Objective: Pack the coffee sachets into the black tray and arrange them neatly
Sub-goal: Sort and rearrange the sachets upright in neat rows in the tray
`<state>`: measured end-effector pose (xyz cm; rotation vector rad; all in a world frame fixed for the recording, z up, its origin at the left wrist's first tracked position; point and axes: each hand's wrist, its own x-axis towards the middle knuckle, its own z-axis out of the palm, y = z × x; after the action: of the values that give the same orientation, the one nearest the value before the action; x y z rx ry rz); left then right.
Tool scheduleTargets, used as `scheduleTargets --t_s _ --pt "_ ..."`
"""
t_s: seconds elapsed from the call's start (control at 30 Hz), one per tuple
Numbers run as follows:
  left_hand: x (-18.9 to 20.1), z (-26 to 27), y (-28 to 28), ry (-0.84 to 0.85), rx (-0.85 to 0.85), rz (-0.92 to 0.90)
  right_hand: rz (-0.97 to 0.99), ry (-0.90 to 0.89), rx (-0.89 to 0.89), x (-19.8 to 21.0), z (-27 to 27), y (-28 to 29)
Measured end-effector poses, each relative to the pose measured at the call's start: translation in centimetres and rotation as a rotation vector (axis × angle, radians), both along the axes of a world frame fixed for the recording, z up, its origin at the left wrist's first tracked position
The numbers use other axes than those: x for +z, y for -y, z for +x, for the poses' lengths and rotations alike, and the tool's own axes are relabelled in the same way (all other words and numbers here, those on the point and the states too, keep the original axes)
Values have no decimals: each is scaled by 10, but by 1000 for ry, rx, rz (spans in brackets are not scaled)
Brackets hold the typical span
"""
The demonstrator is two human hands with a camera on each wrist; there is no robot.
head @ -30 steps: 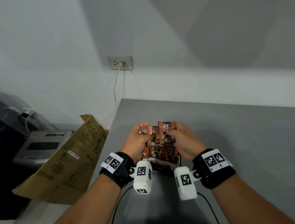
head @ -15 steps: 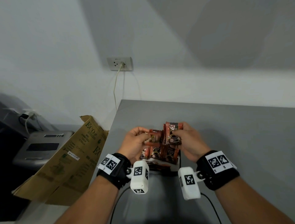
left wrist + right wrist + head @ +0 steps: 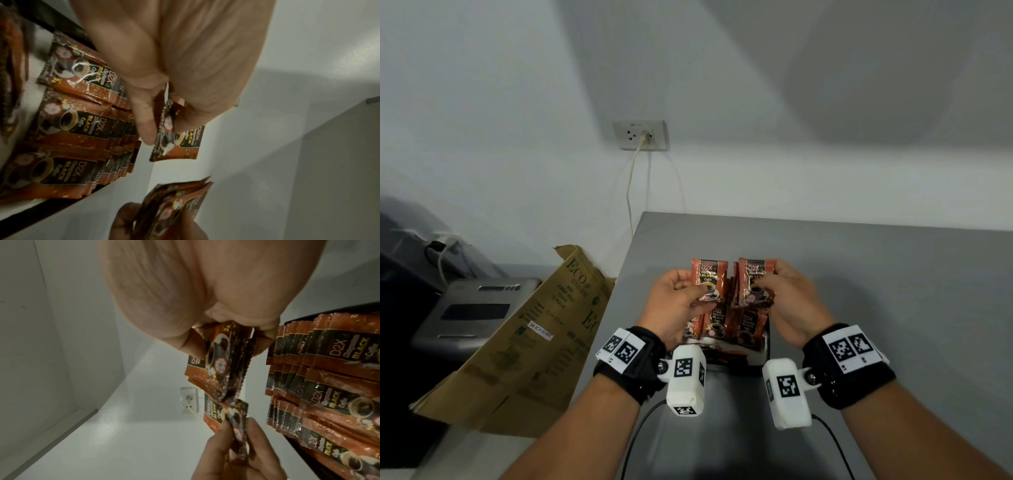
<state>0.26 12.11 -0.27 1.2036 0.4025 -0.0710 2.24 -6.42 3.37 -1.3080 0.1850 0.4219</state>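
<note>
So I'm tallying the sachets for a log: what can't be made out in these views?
- Tray, head view: hands and sachets hide most of it.
- Sachet count in the right hand's stack: only overlapping edges show in every view.
- Packed rows, left wrist view: cut off by the left edge.
- Small print on the left hand's sachet: too small.

Sachets (image 3: 726, 325) in tray (image 3: 766, 356) on table (image 3: 893, 291) — cardboard (image 3: 524, 342) left.

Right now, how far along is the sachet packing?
Done: rows of sachets stand packed in the tray. In hand: the left hand pinches one sachet; the right hand holds a small stack. Left: slotting these in and straightening the rows. Whether more remain elsewhere is not visible.
</note>
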Motion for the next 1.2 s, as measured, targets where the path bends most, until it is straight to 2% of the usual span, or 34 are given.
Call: scheduleTargets --t_s 0.1,0.17,0.27,0.37,0.47,0.57,0.63,0.7,0.77,0.87,1.1,1.2 --pt "4 -3 7 -17 -23 -72 -3 100 15 -1 0 -4" --pt "11 -7 14 -38 -86 -212 -70 173 63 -1 -2 -9" --pt "16 -7 22 -99 -192 -351 -350 325 180 1 -7 -17" --pt "14 -6 25 -153 -182 -335 -616 520 316 -5 -8 -23" --pt "11 -4 22 -163 -149 -317 -834 552 426 -7 -8 -19" --pt "11 -2 17 -150 -131 -341 -837 646 593 4 -12 -10" --pt "12 -3 17 -134 -189 -357 -937 795 718 7 -13 -10" --pt "17 -6 18 -106 -259 -385 -977 886 741 6 -13 -12" --pt "19 -9 19 -71 -303 -419 -944 892 693 4 -12 -15" --pt "20 -13 20 -110 -316 -417 -896 887 627 2 -11 -16" --pt "16 -12 26 -95 -238 -259 -895 896 648 -5 -11 -20" --pt "15 -12 25 -24 -219 -240 -821 764 616 1 -10 -14"
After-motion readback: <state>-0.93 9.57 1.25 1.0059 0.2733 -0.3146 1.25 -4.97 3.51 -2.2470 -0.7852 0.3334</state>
